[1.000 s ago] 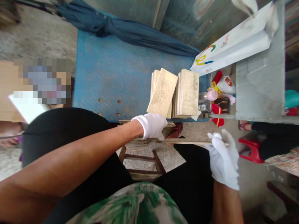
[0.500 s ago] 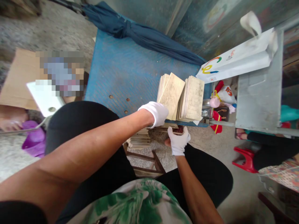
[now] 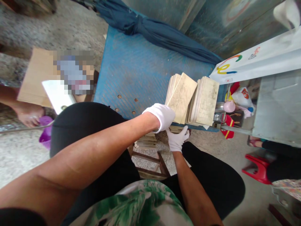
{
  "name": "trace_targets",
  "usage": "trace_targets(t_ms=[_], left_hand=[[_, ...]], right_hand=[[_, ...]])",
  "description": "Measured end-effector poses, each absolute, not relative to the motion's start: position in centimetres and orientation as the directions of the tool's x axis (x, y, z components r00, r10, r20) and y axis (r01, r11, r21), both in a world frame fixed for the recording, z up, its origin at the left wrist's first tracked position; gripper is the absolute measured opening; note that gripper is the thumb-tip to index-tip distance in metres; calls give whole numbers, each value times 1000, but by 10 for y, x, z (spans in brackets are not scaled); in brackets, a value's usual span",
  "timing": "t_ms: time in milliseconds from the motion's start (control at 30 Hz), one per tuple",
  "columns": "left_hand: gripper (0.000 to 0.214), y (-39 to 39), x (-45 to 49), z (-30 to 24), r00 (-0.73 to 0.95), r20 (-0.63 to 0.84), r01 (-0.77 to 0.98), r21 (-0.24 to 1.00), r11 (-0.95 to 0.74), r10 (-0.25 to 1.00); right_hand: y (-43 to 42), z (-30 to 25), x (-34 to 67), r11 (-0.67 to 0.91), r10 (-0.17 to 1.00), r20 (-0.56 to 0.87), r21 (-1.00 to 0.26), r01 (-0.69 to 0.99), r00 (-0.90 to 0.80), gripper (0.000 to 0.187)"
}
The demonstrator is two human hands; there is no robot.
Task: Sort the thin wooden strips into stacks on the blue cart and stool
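My left hand (image 3: pixel 163 116), in a white glove, is closed at the near corner of a thin pale board (image 3: pixel 182 95). That board lies askew against the left stack of boards (image 3: pixel 172 84); my fingertips are hidden. Beside it leans the right stack of boards (image 3: pixel 208 100), dark-speckled on its face. Below the bench edge, my gloved right hand (image 3: pixel 178 139) has its thumb and fingers apart, around the near end of a lower stack (image 3: pixel 176 129) that is mostly covered. Another lower stack (image 3: pixel 145 141) shows left of it.
The boards stand on a worn blue bench (image 3: pixel 131 66) with a folded dark blue umbrella (image 3: pixel 160 36) along its back. At right are a white paper bag (image 3: pixel 258 59), small items, a grey metal surface (image 3: pixel 277 103) and a red stool (image 3: pixel 257 168). Another person's foot (image 3: pixel 30 114) is at left.
My right hand has moved up and in toward the lower stack under the bench edge. My left hand stays at the tilted board. The whole view has shifted, moving the scene rightward.
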State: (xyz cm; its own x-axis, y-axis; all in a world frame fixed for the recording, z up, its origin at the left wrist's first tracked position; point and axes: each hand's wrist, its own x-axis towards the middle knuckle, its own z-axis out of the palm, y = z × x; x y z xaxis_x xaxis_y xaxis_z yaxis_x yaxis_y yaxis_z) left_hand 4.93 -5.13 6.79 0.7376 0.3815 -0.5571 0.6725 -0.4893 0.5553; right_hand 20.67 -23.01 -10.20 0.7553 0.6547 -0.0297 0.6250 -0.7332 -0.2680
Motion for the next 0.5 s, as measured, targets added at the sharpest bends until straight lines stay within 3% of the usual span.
trace_targets(t_ms=[133,267,367,500], left_hand=[[27,-51,52,69,755,-556,642,520,-563,347],[29,-50,53,69,744,-570,653,511,-559,348],[31,-48,53,67,729,-574,673,503,-543,372],[35,-44,54,57,690,-566,722,492,-487,451]], right_hand=[[-232,-106,208,-753,649,-97,-225,618,755,131],[-230,-95,212,-779,624,-191,-225,585,758,130],[-223,-75,217,-785,618,-254,-259,563,744,120],[-210,-45,235,-720,683,-206,-350,599,701,94]])
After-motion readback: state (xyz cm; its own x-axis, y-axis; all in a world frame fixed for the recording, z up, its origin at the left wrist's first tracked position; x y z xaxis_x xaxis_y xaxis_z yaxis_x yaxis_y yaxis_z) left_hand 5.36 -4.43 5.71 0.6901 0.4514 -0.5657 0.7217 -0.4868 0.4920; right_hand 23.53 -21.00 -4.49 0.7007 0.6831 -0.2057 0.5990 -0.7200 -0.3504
